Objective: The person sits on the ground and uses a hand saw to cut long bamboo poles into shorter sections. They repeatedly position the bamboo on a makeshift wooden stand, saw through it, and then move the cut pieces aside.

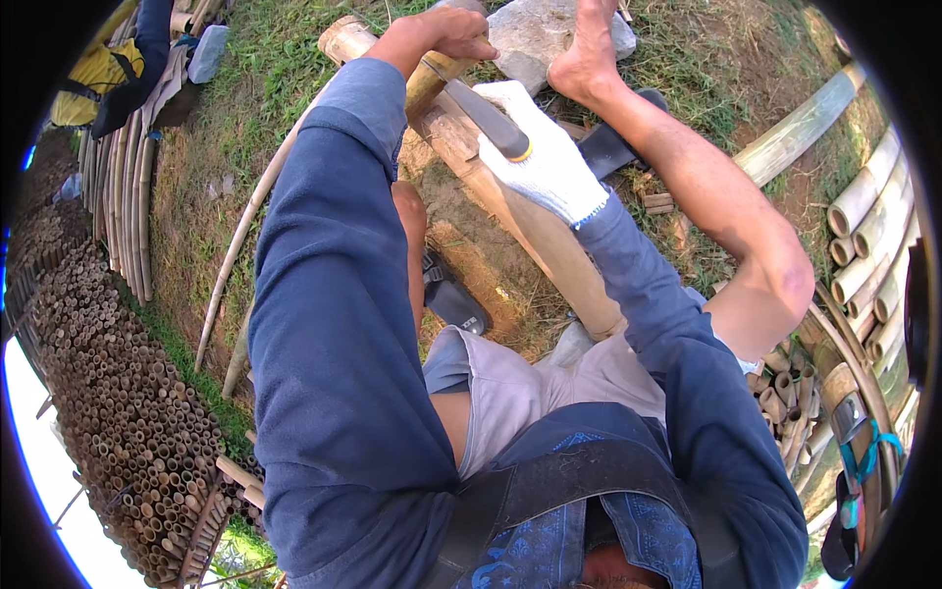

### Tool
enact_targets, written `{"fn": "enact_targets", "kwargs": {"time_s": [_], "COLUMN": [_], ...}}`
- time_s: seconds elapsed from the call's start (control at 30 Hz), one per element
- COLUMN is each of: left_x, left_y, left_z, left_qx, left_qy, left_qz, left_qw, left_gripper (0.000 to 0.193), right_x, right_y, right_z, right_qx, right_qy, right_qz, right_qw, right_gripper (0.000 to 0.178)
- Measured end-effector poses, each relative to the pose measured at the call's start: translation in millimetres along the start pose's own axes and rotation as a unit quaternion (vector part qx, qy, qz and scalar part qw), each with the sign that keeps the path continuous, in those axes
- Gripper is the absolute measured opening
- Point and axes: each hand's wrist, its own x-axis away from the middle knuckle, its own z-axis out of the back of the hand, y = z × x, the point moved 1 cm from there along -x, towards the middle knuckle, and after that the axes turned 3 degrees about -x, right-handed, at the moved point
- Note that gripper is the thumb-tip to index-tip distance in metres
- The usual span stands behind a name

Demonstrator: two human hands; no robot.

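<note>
Bamboo (423, 90) outdoors, over grassy ground (285, 64)

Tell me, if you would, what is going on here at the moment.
A seated person is working on a bamboo piece at the near end of which lies a wooden beam. The bare left hand is over the bamboo. The right hand, in a white glove, holds a dark-handled tool pointed toward the bamboo. It is unclear whether they touch.
</note>
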Motion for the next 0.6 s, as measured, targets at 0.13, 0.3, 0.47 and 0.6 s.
{"fn": "enact_targets", "kwargs": {"time_s": [0.13,0.3,0.47,0.6], "left_x": [7,20,7,-3], "left_y": [0,-6,3,6], "left_z": [-7,-13,-6,4], "left_qx": [-0.004,0.014,0.003,-0.003], "left_qy": [-0.003,0.0,0.002,-0.005], "left_qz": [0.013,0.032,0.025,0.033], "left_qw": [1.0,0.999,1.0,0.999], "left_gripper": [0.061,0.063,0.065,0.067], "right_x": [29,179,57,-31], "right_y": [-27,-95,-40,15], "right_z": [5,82,25,-19], "right_qx": [-0.023,0.085,0.028,-0.001], "right_qy": [-0.03,-0.029,-0.011,0.03], "right_qz": [-0.034,-0.086,-0.029,0.033], "right_qw": [0.999,0.992,0.999,0.999], "right_gripper": [0.055,0.069,0.051,0.052]}}
